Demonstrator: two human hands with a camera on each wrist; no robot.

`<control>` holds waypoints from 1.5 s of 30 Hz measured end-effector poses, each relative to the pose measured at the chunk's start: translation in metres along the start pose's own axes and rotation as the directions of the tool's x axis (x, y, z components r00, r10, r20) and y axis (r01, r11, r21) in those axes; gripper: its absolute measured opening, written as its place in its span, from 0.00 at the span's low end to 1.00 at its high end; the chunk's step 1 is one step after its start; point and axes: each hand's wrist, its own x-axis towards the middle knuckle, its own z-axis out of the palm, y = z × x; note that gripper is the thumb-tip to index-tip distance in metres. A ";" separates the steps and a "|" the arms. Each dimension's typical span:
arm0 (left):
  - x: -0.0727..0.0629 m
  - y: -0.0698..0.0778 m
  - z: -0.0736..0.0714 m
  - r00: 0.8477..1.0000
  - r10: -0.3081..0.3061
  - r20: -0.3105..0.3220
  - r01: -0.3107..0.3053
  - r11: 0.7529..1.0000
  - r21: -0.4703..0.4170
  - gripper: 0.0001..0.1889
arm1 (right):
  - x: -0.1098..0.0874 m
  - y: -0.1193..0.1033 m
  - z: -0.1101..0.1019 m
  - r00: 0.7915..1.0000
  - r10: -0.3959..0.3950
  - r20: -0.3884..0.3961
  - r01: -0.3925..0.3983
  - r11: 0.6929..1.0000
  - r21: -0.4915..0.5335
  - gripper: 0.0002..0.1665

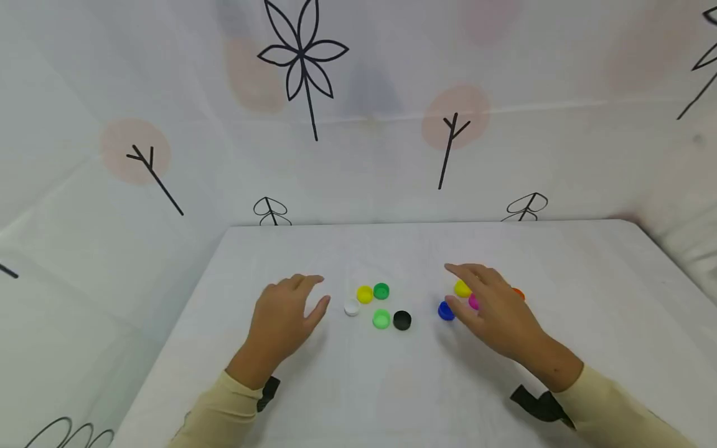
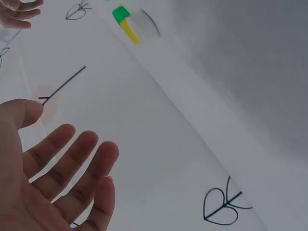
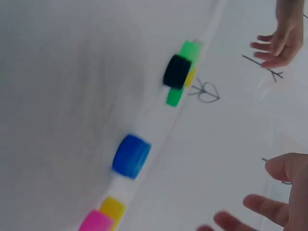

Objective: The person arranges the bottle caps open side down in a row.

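Note:
Both hands hover over a white table, holding nothing. My left hand has its fingers loosely bent, left of a group of bottle caps: a white cap, a yellow cap, a dark green cap, a light green cap and a black cap. My right hand hangs above a second group, with thumb and fingers spread apart. Around it show a blue cap, another yellow cap, a pink cap and an orange cap, partly hidden by the hand.
The white tabletop ends at a straight back edge, with a white cloth hanging behind it, printed with black plant drawings and pale pink circles. Dark straps show under both sleeve cuffs.

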 end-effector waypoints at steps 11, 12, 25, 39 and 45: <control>0.008 0.057 0.023 0.983 0.161 0.089 -0.143 0.972 -0.184 0.06 | 0.008 -0.023 0.028 0.996 -0.084 -0.010 0.084 0.965 0.247 0.14; 0.009 0.061 0.025 0.980 0.168 0.111 -0.144 0.970 -0.196 0.06 | 0.009 -0.025 0.030 0.997 -0.076 0.014 0.070 0.963 0.261 0.14; 0.008 0.082 0.046 0.916 0.170 0.362 -0.082 0.965 -0.247 0.07 | 0.021 -0.026 0.056 0.955 -0.084 0.285 -0.031 0.926 0.376 0.23; 0.002 0.082 0.053 0.889 0.150 0.432 0.040 0.915 -0.401 0.04 | 0.012 -0.020 0.063 0.926 -0.066 0.371 -0.092 0.916 0.391 0.32; 0.004 0.080 0.052 0.886 0.135 0.443 0.077 0.901 -0.428 0.04 | 0.015 -0.019 0.065 0.932 -0.064 0.357 -0.087 0.916 0.391 0.25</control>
